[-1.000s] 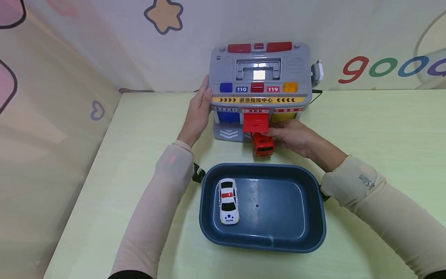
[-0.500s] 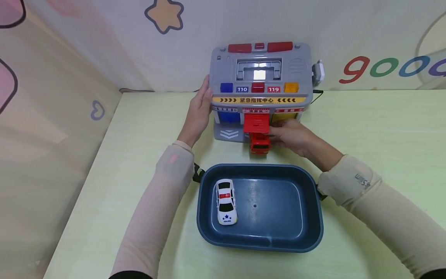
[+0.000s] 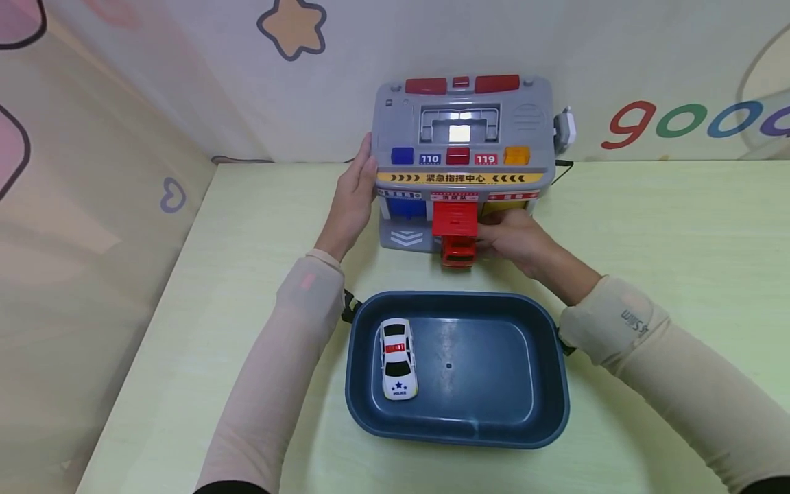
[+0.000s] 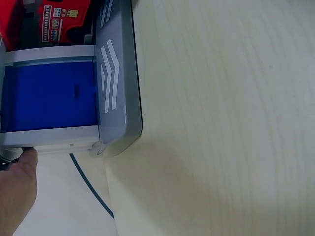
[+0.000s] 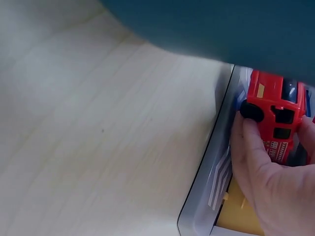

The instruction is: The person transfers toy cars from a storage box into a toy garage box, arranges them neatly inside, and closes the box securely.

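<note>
A grey toy rescue station (image 3: 395, 127) stands against the back wall, its red middle door (image 3: 455, 218) raised. Under that door sits a red toy fire truck (image 3: 459, 255), partly inside the bay with one end sticking out. My right hand (image 3: 518, 241) grips the truck (image 5: 275, 118) from the side, fingers by its wheel in the right wrist view. Against the station's left side rests my left hand (image 3: 350, 202), its fingers lying straight along the wall. The blue door (image 4: 49, 96) and the yellow door (image 5: 238, 214) are down.
In front of the station stands a dark blue tray (image 3: 487, 370) holding a white toy police car (image 3: 398, 360). A grey-white part (image 3: 564, 130) juts from the station's right side. A patterned cloth wall (image 3: 185, 68) borders the table.
The fire truck has gone further back under the red door and straightened, the right hand moving with it. The left hand stays at the station's side. The tray appears slightly further left.
</note>
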Motion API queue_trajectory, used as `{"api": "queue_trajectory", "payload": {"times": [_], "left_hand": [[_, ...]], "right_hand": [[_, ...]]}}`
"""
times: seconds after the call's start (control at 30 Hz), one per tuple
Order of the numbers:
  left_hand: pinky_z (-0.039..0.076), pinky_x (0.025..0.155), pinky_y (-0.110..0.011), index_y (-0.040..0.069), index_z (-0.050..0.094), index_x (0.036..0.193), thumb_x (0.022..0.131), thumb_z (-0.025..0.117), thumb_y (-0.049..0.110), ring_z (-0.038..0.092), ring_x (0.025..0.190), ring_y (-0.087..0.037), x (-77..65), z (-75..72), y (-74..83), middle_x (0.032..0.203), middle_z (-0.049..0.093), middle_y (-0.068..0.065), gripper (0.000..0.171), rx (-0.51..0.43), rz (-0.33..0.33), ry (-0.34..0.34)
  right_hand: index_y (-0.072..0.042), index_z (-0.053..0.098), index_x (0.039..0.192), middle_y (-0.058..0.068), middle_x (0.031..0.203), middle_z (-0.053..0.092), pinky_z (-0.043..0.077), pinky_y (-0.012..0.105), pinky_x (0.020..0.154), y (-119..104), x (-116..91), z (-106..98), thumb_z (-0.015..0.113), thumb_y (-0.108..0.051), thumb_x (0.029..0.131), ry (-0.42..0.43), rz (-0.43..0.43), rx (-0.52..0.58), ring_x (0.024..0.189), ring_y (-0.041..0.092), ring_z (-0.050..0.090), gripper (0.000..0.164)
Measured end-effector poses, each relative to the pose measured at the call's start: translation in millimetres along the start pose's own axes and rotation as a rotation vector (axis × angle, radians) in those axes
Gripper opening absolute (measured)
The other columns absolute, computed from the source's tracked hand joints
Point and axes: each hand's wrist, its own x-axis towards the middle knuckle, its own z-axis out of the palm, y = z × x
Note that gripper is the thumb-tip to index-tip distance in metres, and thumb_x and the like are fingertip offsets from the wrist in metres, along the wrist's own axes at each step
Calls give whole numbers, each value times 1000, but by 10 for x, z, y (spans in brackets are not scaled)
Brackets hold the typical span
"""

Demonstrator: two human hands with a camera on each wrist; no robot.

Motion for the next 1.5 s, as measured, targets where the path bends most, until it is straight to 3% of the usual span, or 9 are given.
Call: {"api": "queue_trajectory", "payload": {"times": [0.2, 0.4, 0.5, 0.73, 0.97, 1.27, 1.5], "left_hand": [[34, 117, -26, 15, 10, 162, 112, 28, 27, 23, 151, -9, -7, 3, 17, 167, 19, 3, 55, 5, 5, 1], [34, 117, -26, 15, 11, 162, 112, 28, 27, 25, 150, -9, -12, 0, 9, 167, 20, 3, 55, 2, 10, -1], [34, 117, -27, 15, 10, 162, 112, 28, 27, 25, 150, -9, -14, -2, 2, 167, 21, 4, 55, 1, 10, -2], [34, 117, -26, 14, 10, 162, 112, 28, 26, 25, 150, -9, -23, 2, 4, 167, 21, 3, 55, 2, 10, -2], [34, 117, -26, 15, 10, 162, 112, 28, 27, 24, 150, -8, -11, 3, 2, 167, 21, 4, 55, 4, 0, 0], [34, 117, -27, 15, 10, 162, 112, 28, 27, 24, 151, -9, -8, 4, -3, 167, 20, 4, 55, 6, 2, 0], [34, 117, -28, 14, 10, 162, 112, 28, 26, 24, 151, -10, -14, 1, -3, 167, 20, 1, 55, -3, 24, -6]], "right_hand": [[-8, 28, 155, 19, 148, 42, 50, 47, 105, -2, 19, -3, 58, -19, 102, 28, -2, -11, 126, 37, 55, 62], [-11, 28, 155, 19, 145, 45, 62, 44, 80, -12, -6, -13, 57, -29, 103, -4, 55, -50, 114, 41, 63, 63], [-11, 27, 155, 21, 143, 47, 63, 41, 75, -18, -20, -14, 56, -32, 103, -18, 76, -44, 111, 41, 66, 63], [-14, 24, 157, 18, 149, 41, 61, 33, 84, -19, -23, -7, 56, -26, 104, -36, 82, 69, 124, 38, 56, 63], [-17, 23, 157, 17, 153, 35, 52, 43, 101, -15, -36, -16, 59, -13, 101, -56, 39, 146, 133, 35, 48, 67], [-8, 33, 154, 18, 150, 40, 47, 46, 109, 1, -30, -10, 67, 2, 92, -37, 42, 79, 130, 35, 51, 71], [-4, 38, 152, 19, 148, 47, 48, 45, 108, 14, -16, 14, 71, 2, 90, 21, 43, -24, 127, 35, 55, 70]]}}
